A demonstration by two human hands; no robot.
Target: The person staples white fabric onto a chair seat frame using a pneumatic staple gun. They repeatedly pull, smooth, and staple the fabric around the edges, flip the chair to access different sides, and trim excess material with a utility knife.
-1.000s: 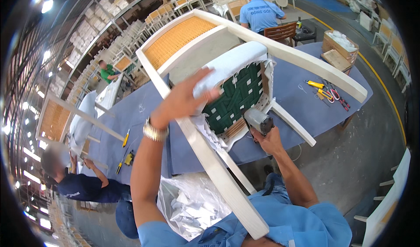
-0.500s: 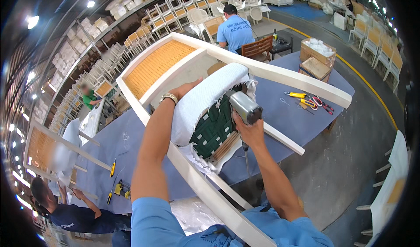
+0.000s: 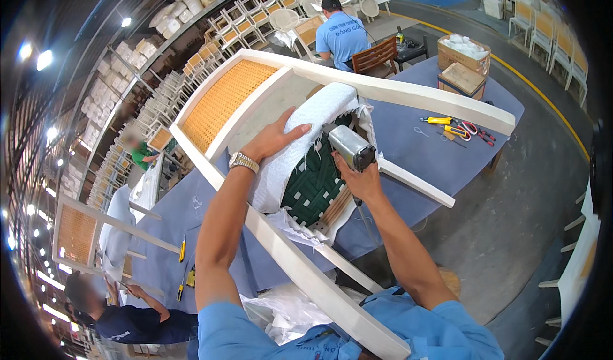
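A white wooden chair [image 3: 306, 264] with a woven cane back [image 3: 223, 105] lies tipped over on the table, its underside toward me. White fabric [image 3: 306, 114] wraps the seat, and dark green woven webbing [image 3: 313, 181] shows beneath. My left hand [image 3: 278, 136] rests on the fabric-covered seat, thumb apart from the fingers. In my right hand [image 3: 361, 181] is a grey pneumatic staple gun [image 3: 350, 146], its nose against the fabric edge beside the webbing. A hose hangs from its handle.
The table [image 3: 421, 156] is blue-covered. On its right lie yellow cutters [image 3: 456, 130], scissors and pliers; a cardboard box [image 3: 463, 57] stands behind. At left, yellow-handled tools [image 3: 182, 248] and another chair [image 3: 80, 229] sit near a co-worker [image 3: 131, 312]. Another person [image 3: 345, 34] works beyond the table.
My left hand has come over the top of the seat, its thumb now showing on the fabric. The staple gun's nose has shifted slightly left along the seat edge. The view has tilted a little.
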